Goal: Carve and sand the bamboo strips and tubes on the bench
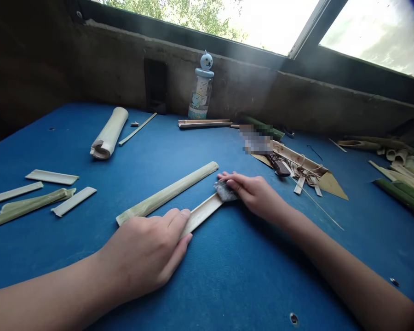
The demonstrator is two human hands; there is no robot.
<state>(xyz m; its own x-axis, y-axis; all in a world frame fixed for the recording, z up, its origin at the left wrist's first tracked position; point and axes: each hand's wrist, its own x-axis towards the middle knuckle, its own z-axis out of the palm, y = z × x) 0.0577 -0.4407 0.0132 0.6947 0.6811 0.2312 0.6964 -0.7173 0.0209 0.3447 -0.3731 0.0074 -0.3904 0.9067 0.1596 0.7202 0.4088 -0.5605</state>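
Note:
My left hand [152, 243] is closed around the near end of a split bamboo strip [205, 212], whose pale hollow side faces up. At the strip's far end, my right hand [253, 191] grips a small crumpled grey pad [226, 191] and presses it onto the bamboo. The pad looks like steel wool or sandpaper; I cannot tell which. Just beyond my left hand, a second, longer bamboo strip [172, 189] lies on the blue table [207, 285], its rounded side up.
Several short bamboo pieces [53, 177] lie on the left, with a bamboo tube [110, 133] behind them. A bottle [200, 96] stands by the wall. Back right are a cleaver with a dark handle [278, 165] and a bamboo trough [300, 158]. Green bamboo [402, 193] is piled far right.

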